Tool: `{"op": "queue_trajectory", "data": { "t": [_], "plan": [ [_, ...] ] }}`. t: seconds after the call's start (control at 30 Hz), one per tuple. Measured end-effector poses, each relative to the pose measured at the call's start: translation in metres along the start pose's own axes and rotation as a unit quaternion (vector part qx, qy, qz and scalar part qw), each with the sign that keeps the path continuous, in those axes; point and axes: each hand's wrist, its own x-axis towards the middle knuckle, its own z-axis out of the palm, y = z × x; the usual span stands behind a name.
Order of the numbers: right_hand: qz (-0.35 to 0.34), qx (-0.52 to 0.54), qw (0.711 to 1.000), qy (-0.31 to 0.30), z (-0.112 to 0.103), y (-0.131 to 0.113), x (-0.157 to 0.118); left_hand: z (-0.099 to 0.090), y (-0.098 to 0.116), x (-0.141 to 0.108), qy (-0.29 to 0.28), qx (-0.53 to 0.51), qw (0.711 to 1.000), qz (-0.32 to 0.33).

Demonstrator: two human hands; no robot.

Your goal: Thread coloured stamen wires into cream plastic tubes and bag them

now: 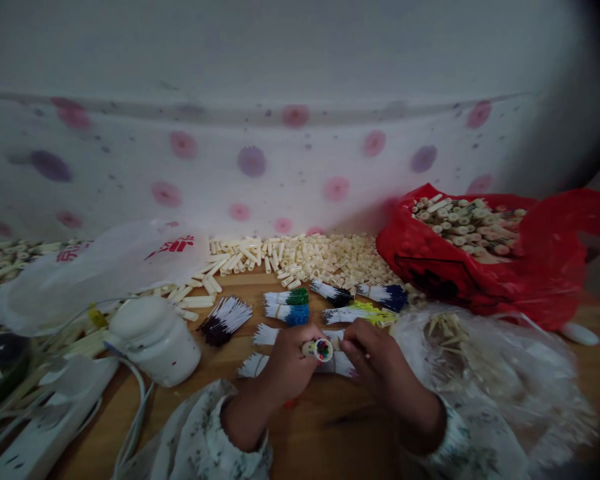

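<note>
Near the middle, my left hand (291,363) is closed around a cream multicolour pen barrel (310,348). Its round end faces me, and several coloured refill tips (323,351) show inside it. Just to the right, my right hand (377,357) has thumb and forefinger pinched together close to the barrel's rim; whatever they hold is too small to make out. Beyond my hands lie bundles of thin white pen refills with coloured ends: green (286,297), blue (287,312), black (333,292), dark blue (383,295), yellow (360,313) and dark purple (226,320). More bundles are partly hidden under my hands.
Cream tubes and small parts (325,257) are heaped along the back. A red bag (420,267) of assembled barrels stands at right, beside a clear bag (500,380). On the left are a white jar (154,340), a white plastic bag (110,273) and a power strip (55,420).
</note>
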Motion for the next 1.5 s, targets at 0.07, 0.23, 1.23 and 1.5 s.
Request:
{"op": "queue_trajectory", "data": {
  "t": [0.07, 0.23, 1.23, 1.5],
  "plan": [
    [0.004, 0.005, 1.0, -0.012, -0.002, -0.0002, -0.0002, 0.0, -0.0013, 0.0, -0.007, -0.004, 1.0, 0.006],
    [0.005, -0.003, 1.0, -0.004, -0.0017, -0.0019, -0.0017, 0.0006, -0.0021, 0.001, -0.009, -0.003, 1.0, 0.001],
    [0.012, -0.033, 0.999, -0.004, -0.005, -0.0071, -0.0011, -0.0009, 0.0042, 0.0027, -0.025, 0.008, 1.0, -0.007],
    [0.023, -0.042, 0.999, 0.015, -0.0019, -0.0064, -0.0005, -0.0012, 0.0, 0.0028, -0.024, 0.014, 1.0, -0.01]
  ]
}}
